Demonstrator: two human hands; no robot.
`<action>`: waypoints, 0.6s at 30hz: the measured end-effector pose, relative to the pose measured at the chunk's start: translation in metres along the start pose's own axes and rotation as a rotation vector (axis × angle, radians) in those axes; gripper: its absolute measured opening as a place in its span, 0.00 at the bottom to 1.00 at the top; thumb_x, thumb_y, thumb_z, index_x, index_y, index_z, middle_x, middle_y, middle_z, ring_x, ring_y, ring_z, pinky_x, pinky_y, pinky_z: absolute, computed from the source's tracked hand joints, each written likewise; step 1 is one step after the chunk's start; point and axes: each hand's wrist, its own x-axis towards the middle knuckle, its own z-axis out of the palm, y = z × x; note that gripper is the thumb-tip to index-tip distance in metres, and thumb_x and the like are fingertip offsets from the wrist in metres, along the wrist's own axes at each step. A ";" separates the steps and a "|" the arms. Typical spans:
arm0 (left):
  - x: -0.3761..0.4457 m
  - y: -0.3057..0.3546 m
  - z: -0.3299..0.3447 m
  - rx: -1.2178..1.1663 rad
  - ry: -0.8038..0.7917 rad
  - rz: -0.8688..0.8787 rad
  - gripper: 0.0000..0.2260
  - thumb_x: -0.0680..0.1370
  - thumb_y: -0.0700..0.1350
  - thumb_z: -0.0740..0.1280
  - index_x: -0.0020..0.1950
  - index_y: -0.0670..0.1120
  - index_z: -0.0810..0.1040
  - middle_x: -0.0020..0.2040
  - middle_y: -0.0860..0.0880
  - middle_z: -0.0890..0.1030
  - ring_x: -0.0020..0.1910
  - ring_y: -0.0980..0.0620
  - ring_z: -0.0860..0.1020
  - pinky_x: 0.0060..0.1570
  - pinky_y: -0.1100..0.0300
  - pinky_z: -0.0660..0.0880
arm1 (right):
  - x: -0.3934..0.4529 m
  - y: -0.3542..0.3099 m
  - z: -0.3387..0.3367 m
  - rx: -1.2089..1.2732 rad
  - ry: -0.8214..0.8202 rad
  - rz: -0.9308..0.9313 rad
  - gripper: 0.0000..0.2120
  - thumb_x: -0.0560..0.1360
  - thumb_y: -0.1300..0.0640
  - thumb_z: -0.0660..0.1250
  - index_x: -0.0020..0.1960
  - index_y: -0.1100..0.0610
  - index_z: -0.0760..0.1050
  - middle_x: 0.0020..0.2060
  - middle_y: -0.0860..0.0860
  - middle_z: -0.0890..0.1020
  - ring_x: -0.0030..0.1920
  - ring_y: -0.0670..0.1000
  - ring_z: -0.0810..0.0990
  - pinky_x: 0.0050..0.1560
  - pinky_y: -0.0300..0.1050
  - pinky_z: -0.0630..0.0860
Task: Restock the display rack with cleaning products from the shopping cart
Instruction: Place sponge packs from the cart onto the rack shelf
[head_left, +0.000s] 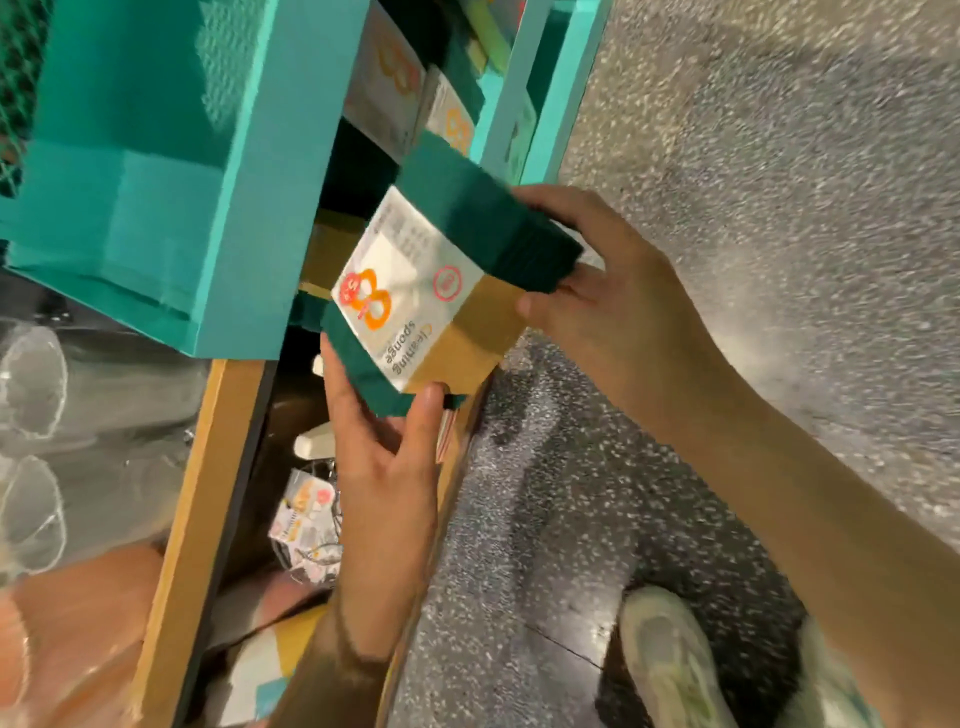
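Nearest the camera, below the pack, a pale green-white shoe (670, 660) stands on the grey speckled floor (779, 156). Both hands carry one item between them, the landmark for this report: a pack of dark green cleaning sponges with tan foam backing and a white printed paper band (415, 296) reading "Cleaning sponge".

The left hand (379, 457) grips the pack's lower end, thumb across the tan face and fingers beneath. The right hand (597, 291) holds the pack's right side, thumb and fingers curled round the green stack.

Left of the pack and just beside it stands the teal painted display rack (156, 171). Beyond the pack, within the rack's open shelf, similar banded sponge packs (415, 98) already stand (their number cannot be told through the blur). Below the pack, a tan-edged lower shelf (208, 493) holds small mixed packets.

Judgement: the placing step is in hand; the pack is held at the shelf mouth, not yet set down. The next move calls for sliding it in alongside the stocked packs, kept square, then releasing both hands.
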 end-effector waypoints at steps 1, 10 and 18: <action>0.002 -0.006 -0.006 -0.044 0.008 -0.027 0.35 0.74 0.42 0.70 0.76 0.50 0.56 0.64 0.55 0.74 0.59 0.63 0.75 0.58 0.64 0.71 | 0.003 0.004 0.007 -0.007 -0.005 -0.007 0.27 0.72 0.68 0.67 0.67 0.50 0.69 0.63 0.51 0.73 0.62 0.48 0.75 0.60 0.42 0.75; 0.019 -0.014 -0.041 -0.363 0.088 -0.157 0.29 0.73 0.41 0.65 0.72 0.37 0.61 0.62 0.41 0.72 0.57 0.47 0.73 0.61 0.53 0.72 | 0.033 0.003 0.048 -0.048 -0.039 -0.038 0.22 0.73 0.60 0.69 0.64 0.49 0.68 0.55 0.40 0.74 0.41 0.33 0.73 0.48 0.32 0.72; 0.034 -0.011 -0.043 -0.352 0.194 -0.247 0.19 0.71 0.53 0.63 0.57 0.44 0.76 0.50 0.49 0.81 0.48 0.54 0.78 0.54 0.58 0.74 | 0.048 0.010 0.056 -0.025 -0.106 -0.008 0.19 0.77 0.57 0.64 0.67 0.47 0.68 0.20 0.33 0.71 0.24 0.40 0.68 0.33 0.27 0.66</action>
